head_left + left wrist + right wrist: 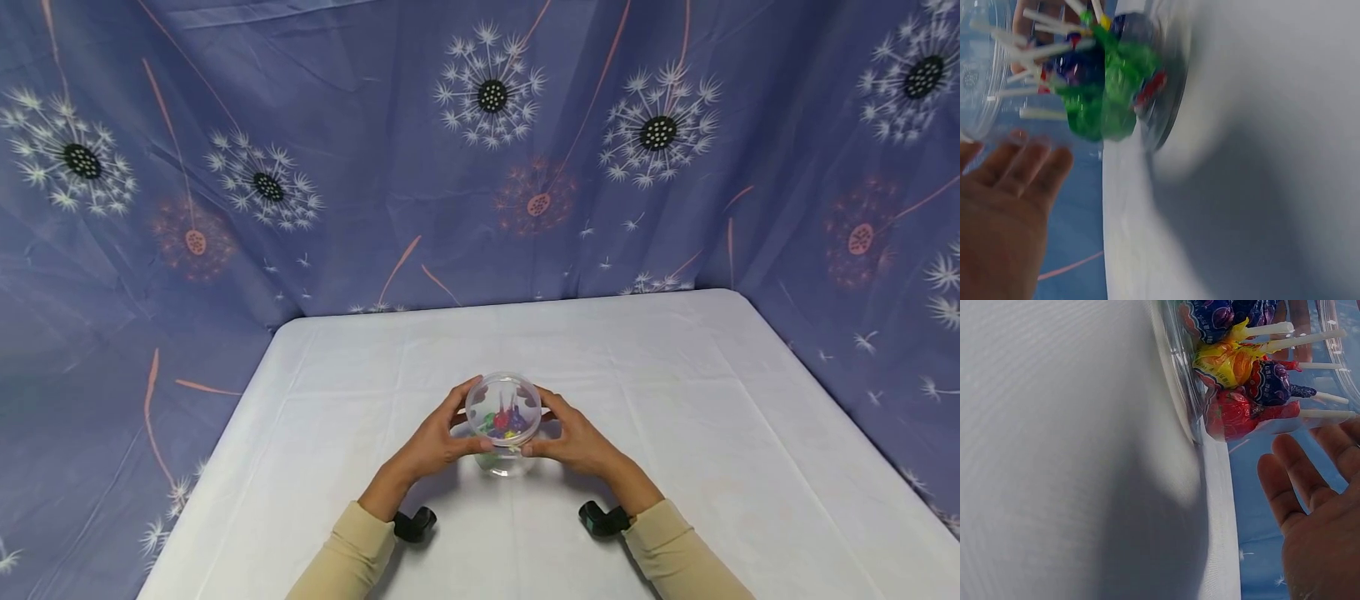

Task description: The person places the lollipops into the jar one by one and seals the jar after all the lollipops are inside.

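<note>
A clear round plastic jar (504,465) stands near the middle of the white table, with a clear lid (491,398) on top. My left hand (437,440) grips the jar's upper part from the left, thumb at the near side and fingers round the far side. From the right, my right hand (576,442) holds it the same way. Wrapped lollipops with white sticks lie inside: green ones (1116,87) show in the left wrist view, while a yellow lollipop (1225,362), a red lollipop (1229,415) and dark blue ones show in the right wrist view. Whether the base touches the table, I cannot tell.
A white cloth covers the table (360,383). Behind it and along both sides hangs a blue curtain (375,183) with dandelion prints. Black devices (415,525) are strapped at both wrists, close above the cloth.
</note>
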Demonstrator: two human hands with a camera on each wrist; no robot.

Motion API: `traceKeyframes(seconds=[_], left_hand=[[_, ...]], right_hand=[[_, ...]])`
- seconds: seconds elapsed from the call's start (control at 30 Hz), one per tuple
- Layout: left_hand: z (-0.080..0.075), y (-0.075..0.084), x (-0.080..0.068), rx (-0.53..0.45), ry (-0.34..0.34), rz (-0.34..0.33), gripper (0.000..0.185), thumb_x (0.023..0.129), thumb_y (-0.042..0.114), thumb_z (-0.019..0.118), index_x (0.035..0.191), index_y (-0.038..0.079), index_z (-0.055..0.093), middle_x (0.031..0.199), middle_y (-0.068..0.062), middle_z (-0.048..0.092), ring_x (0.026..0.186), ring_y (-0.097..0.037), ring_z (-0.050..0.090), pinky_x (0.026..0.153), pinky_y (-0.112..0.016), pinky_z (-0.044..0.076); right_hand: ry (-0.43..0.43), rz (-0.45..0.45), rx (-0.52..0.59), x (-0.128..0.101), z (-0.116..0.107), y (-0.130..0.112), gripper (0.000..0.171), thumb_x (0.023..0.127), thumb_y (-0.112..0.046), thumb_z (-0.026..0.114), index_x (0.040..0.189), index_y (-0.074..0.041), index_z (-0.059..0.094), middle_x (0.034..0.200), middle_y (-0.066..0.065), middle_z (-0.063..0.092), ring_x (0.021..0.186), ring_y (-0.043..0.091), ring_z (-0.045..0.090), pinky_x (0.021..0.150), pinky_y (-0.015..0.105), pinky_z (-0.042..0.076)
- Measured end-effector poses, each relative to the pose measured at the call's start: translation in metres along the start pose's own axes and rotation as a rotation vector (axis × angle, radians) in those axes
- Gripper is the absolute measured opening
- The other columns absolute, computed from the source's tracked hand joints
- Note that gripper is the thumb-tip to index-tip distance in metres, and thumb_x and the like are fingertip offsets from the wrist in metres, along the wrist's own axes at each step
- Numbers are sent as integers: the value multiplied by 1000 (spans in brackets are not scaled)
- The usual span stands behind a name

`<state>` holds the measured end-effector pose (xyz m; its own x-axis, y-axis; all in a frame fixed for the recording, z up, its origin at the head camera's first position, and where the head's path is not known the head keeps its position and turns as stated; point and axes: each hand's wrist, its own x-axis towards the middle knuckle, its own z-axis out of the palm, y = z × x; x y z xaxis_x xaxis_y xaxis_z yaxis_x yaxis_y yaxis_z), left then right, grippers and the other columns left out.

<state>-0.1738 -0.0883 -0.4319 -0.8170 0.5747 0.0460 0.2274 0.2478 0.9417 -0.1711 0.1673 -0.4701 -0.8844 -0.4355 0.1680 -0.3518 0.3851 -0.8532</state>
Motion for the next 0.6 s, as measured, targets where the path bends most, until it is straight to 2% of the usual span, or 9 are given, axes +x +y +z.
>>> traceKeyframes(seconds=[0.13, 0.27, 0.37, 0.47, 0.6], left_hand=[[-8, -15, 7, -7, -63, 32, 88, 82, 20, 72, 151, 23, 17, 153, -12, 28, 135, -39, 36, 111, -54, 32], [-14, -19, 9, -29, -101, 49, 89, 83, 20, 72, 152, 24, 15, 153, -10, 26, 134, -39, 37, 110, -56, 32], [-16, -19, 8, -25, -101, 46, 91, 82, 26, 72, 152, 28, 14, 154, -10, 25, 136, -39, 36, 111, -56, 31], [-14, -19, 3, -15, -58, 51, 91, 83, 29, 72, 151, 32, 12, 155, -10, 24, 139, -36, 32, 113, -54, 30], [-8, -19, -9, 17, 82, 65, 80, 90, 24, 64, 152, 28, 12, 155, -10, 25, 142, -32, 27, 114, -51, 29]], right_hand=[[1, -15, 8, 0, 0, -1, 85, 77, -32, 78, 147, -30, 29, 143, 5, 44, 118, 27, 49, 98, 53, 43], [-6, -4, 13, 1, 0, -3, 85, 77, -32, 77, 147, -30, 29, 143, 4, 44, 118, 27, 49, 98, 53, 44], [-10, 31, 8, 2, 0, -4, 86, 76, -34, 78, 147, -29, 29, 143, 4, 43, 117, 28, 50, 97, 53, 44], [-11, 56, 6, 2, 0, -4, 88, 75, -33, 79, 147, -28, 28, 144, 4, 42, 117, 30, 50, 97, 53, 43], [-6, 16, 6, 1, -2, -2, 88, 78, -32, 77, 149, -28, 25, 144, 6, 42, 120, 31, 49, 98, 53, 44]])
